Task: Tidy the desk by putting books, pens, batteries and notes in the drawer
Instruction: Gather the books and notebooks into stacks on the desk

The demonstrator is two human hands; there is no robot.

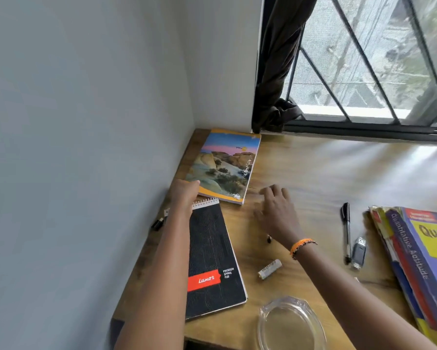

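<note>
A notebook with a desert landscape cover [225, 165] lies in the desk's far left corner. My left hand [184, 193] grips its near left corner. My right hand [275, 210] hovers just right of the notebook with fingers spread and relaxed, holding nothing. A black spiral pad [212, 258] lies below the notebook, partly under my left forearm. A white battery [269, 269] lies near the pad. A black pen [346, 231] and a USB stick [358, 252] sit further right. A stack of books [419, 261] lies at the right edge.
A clear glass dish [290, 324] stands at the desk's near edge. A small black object [158, 223] sits by the wall on the left. The grey wall bounds the wooden desk [326, 173] on the left; a barred window and dark curtain [278, 72] stand behind.
</note>
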